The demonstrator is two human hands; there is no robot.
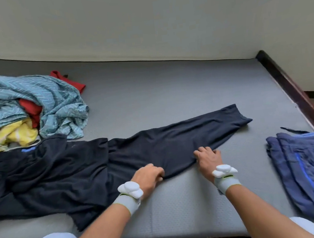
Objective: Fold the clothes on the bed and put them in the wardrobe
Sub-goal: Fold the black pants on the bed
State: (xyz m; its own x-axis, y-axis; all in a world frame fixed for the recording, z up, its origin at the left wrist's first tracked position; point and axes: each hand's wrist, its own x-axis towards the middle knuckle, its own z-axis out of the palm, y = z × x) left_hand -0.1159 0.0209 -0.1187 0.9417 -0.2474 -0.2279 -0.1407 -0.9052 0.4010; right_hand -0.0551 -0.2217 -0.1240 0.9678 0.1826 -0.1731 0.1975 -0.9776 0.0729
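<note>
Fingers of both hands curl onto near hem of dark trousers (155, 150) | left hand (148, 176), right hand (207, 158) | leg runs rightward, away beyond right fingers; right hand nearer cuff.

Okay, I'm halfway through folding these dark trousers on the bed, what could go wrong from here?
The dark trousers overlap another dark garment at their left end, so folding might drag it along. Both the left hand and right hand grip the near edge only; the far leg could bunch. The unfolded pile sits close and could get caught up.
</note>
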